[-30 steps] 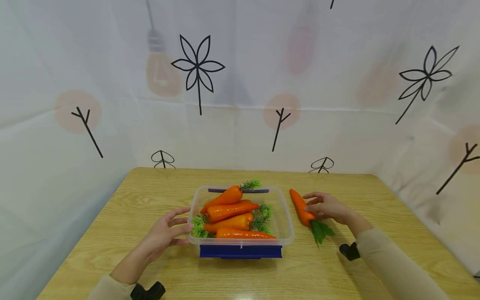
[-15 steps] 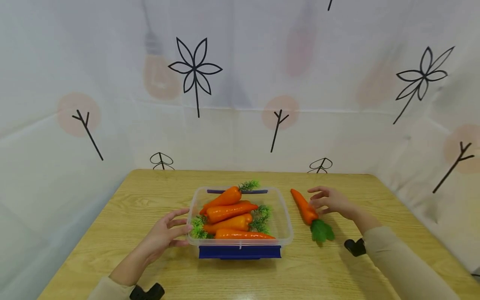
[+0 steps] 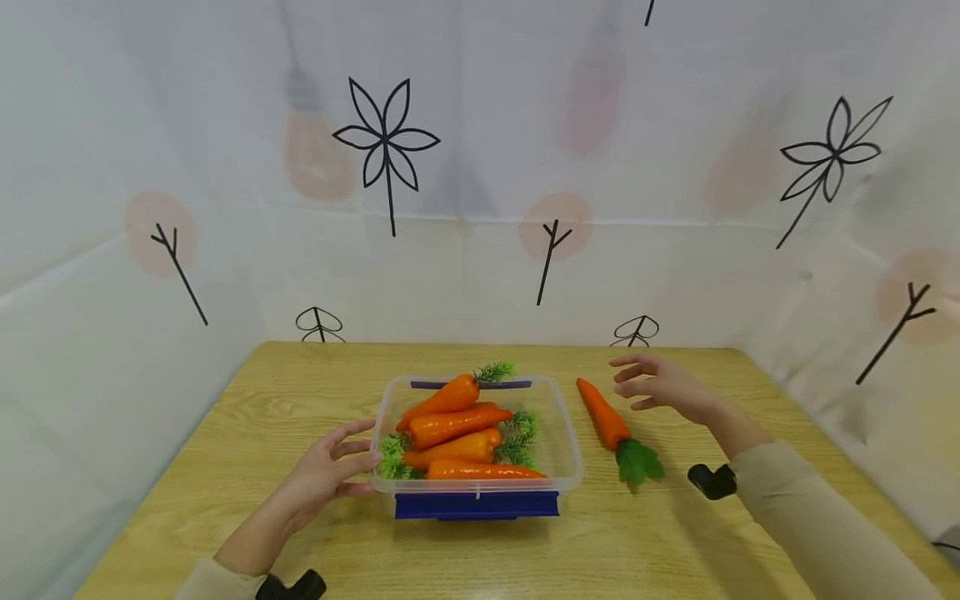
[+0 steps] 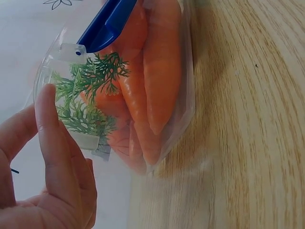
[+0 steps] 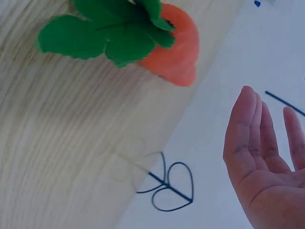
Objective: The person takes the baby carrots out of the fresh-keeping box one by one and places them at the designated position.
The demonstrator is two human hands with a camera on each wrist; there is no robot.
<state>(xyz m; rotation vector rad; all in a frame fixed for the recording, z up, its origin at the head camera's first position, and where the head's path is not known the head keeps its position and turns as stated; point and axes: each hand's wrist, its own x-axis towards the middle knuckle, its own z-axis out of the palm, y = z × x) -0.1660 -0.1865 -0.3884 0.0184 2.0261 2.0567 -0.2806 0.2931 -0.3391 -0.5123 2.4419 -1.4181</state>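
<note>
A clear plastic container with blue latches holds several orange toy carrots with feathery green tops. At its left side is my left hand, fingers spread and fairly straight, the thumb touching the wall near the rim. The left wrist view shows the thumb against the clear plastic. One carrot with broad green leaves lies on the table right of the container. Above and to the right of that carrot hovers my right hand, apart from it, its fingers loosely bent around nothing.
All of this stands on a light wood-grain table. White cloth with printed flowers and twigs hangs behind and at both sides. A black camera mount is worn at each wrist.
My right hand has let go of the leafy carrot and moved up and slightly away from it. The left hand stays at the container. The head view has shifted slightly.
</note>
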